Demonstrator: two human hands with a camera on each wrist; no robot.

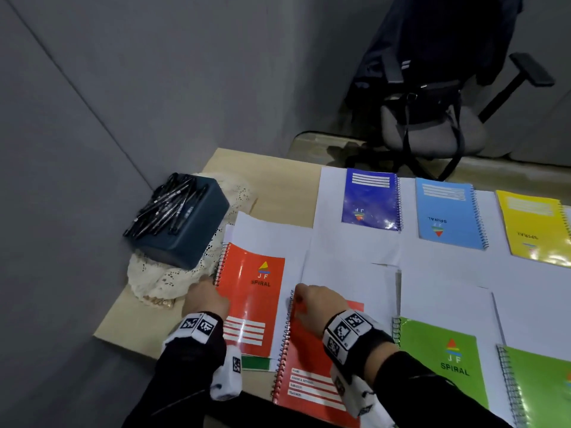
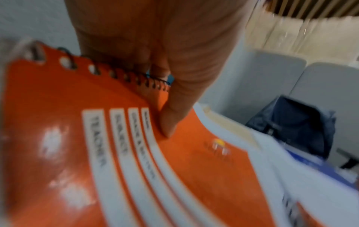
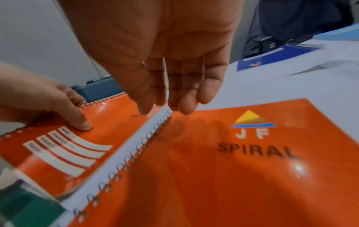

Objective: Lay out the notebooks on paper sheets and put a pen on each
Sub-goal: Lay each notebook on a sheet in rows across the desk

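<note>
The left hand [image 1: 206,299] grip holds an orange notebook [image 1: 250,301] by its spiral; the fingers are hidden under it. The right hand [image 3: 155,61] grip is wide above the second orange notebook [image 3: 223,169], as only the wrist view shows.

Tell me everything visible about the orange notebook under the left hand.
The orange notebook is spiral-bound along its left edge, with a glossy cover showing a triangle logo, "JF SPIRAL" and white label lines near the person. It lies flat on a white paper sheet beside the blue pen box. The left hand grips its spiral edge, thumb on the cover. A second orange notebook lies to its right.
</note>
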